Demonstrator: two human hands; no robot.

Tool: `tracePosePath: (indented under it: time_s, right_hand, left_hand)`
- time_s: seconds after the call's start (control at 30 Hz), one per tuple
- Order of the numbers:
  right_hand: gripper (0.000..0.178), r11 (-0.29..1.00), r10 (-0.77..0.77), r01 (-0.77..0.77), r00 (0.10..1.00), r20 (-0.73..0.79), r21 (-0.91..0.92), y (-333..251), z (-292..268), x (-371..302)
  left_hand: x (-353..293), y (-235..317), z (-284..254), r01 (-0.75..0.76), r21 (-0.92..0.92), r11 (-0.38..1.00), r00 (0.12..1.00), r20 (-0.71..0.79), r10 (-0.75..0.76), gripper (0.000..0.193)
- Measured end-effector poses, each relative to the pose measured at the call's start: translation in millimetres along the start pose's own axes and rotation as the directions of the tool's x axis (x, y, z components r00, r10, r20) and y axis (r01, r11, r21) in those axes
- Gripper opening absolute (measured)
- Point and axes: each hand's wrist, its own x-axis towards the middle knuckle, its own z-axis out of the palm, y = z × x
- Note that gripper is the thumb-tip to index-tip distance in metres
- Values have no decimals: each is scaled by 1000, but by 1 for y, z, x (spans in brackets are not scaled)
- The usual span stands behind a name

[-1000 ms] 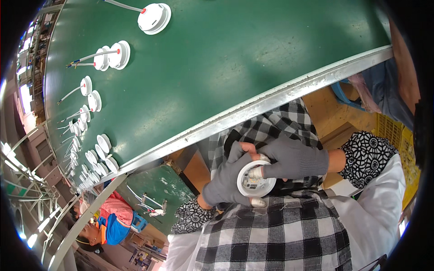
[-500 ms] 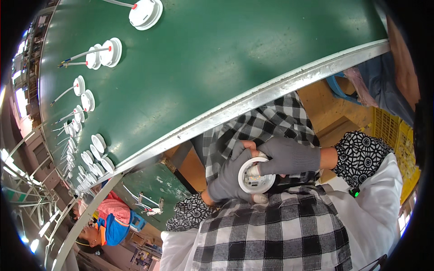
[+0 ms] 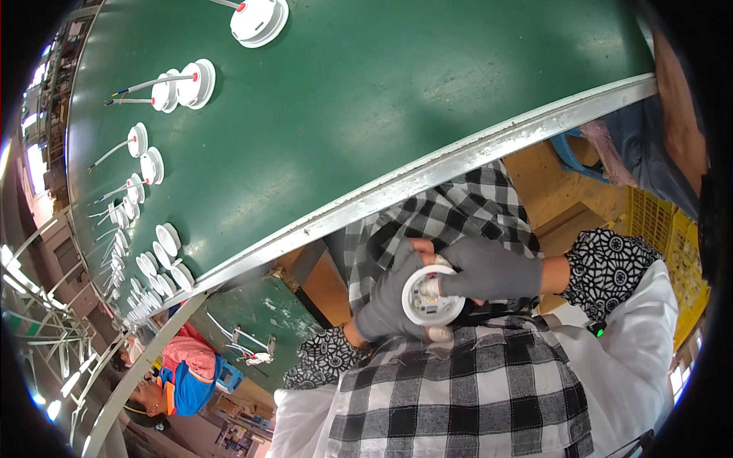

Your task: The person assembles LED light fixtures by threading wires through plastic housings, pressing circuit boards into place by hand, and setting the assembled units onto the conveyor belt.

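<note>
In front of my checked apron I hold a round white downlight, its open side up, showing a pale board with small parts inside. My left hand, in a grey fingertip-less glove, is wrapped round the downlight's left side and lower edge. From the right, my right hand, gloved the same way, reaches over it with the thumb pressed down inside the ring. The other right fingers are partly hidden behind the downlight.
A green conveyor belt with a metal edge rail runs ahead of me. Several white downlights with cable tails lie along its left part. A yellow crate stands at right. Another person sits at lower left.
The downlights on the belt have shifted slightly to the right. My hands keep their hold, with the right thumb still inside the downlight.
</note>
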Motion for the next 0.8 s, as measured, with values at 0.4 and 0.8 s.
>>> tracePosePath:
  time_s: [0.4,0.8]
  right_hand:
    - [34,892,-384,448,820,-425,59,-9,17,-5]
    - [46,885,-394,463,798,-456,44,-13,20,-1]
  left_hand:
    - [11,33,-7,-5,-146,989,883,-464,-64,83]
    - [7,20,0,63,-309,949,858,-469,-210,92]
